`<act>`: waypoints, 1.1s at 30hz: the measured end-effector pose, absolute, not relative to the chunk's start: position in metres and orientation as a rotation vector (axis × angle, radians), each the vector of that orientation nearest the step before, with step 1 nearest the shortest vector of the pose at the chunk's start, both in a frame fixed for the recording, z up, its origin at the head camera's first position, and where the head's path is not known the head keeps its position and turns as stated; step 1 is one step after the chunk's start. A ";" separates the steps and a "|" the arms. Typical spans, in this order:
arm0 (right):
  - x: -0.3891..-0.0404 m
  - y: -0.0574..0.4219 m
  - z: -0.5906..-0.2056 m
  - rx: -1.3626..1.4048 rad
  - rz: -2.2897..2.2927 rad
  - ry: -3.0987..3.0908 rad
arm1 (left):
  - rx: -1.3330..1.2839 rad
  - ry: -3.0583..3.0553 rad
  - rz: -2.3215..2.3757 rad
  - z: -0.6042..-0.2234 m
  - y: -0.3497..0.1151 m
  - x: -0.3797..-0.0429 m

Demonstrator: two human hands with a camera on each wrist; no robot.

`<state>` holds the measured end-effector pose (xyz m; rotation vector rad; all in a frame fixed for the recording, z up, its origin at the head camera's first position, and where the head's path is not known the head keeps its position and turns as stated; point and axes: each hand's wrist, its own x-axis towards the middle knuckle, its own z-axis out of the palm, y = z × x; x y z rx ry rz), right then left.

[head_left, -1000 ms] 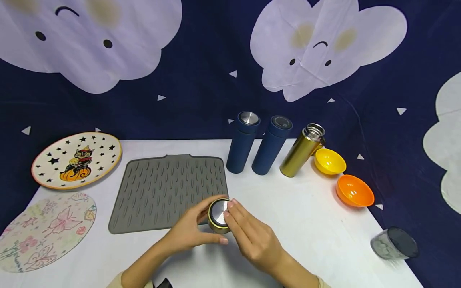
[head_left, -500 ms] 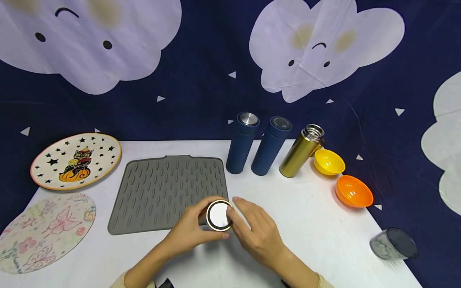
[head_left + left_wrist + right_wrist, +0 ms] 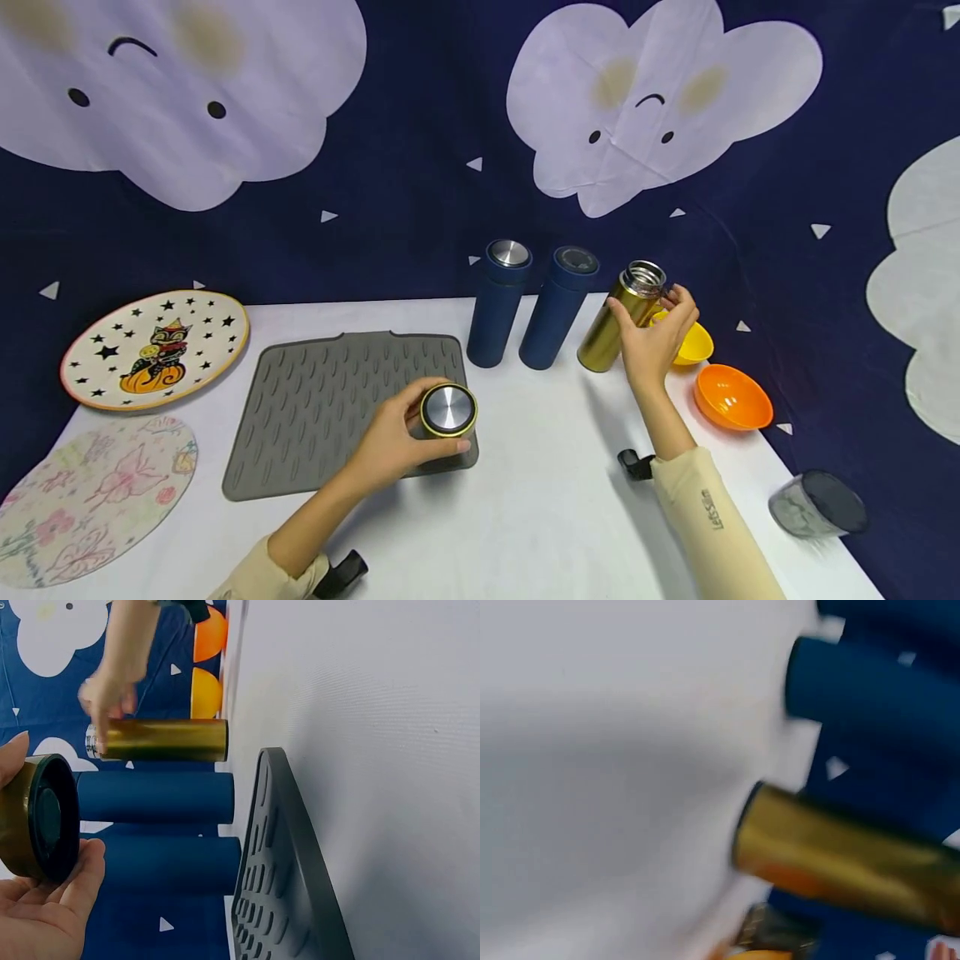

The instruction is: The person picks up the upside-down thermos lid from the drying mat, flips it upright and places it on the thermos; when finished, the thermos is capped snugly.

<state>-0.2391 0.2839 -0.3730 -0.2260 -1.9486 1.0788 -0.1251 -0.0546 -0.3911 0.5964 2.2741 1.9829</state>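
Observation:
A gold flask lid with a brushed silver top is gripped by my left hand over the near right corner of the grey mat. The left wrist view shows the underside of that lid between thumb and fingers. At the back right stands an uncapped gold flask, its steel mouth bare. My right hand is beside its upper part, thumb and fingers spread to either side. The right wrist view is blurred; fingertips appear only at its corner, below the flask, so contact is unclear.
Two dark blue flasks stand left of the gold one. A yellow bowl, an orange bowl and a dark-topped cup line the right edge. The grey mat, a cat plate and a butterfly placemat lie left.
My right hand has let go of the lid and moved right and away to the gold flask. My left hand keeps the lid, now slightly farther back.

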 end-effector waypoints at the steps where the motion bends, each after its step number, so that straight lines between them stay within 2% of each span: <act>1: -0.245 0.290 -0.376 -0.279 1.126 -1.979 | 0.603 2.278 1.979 -0.391 -0.054 -0.125; 6: -0.260 0.305 -0.393 -0.414 1.309 -2.147 | 0.618 2.278 1.965 -0.390 -0.051 -0.126; 13: -0.255 0.300 -0.389 -0.416 1.360 -2.184 | 0.664 2.284 1.960 -0.380 -0.050 -0.131; 20: -0.204 0.266 -0.373 -0.250 1.508 -2.213 | 0.729 2.314 1.964 -0.353 -0.045 -0.143; 26: -0.153 0.227 -0.373 -0.091 1.555 -2.359 | 0.775 2.312 1.990 -0.330 -0.030 -0.148; 33: -0.122 0.197 -0.383 0.037 1.513 -2.438 | 0.852 2.248 2.072 -0.320 -0.003 -0.149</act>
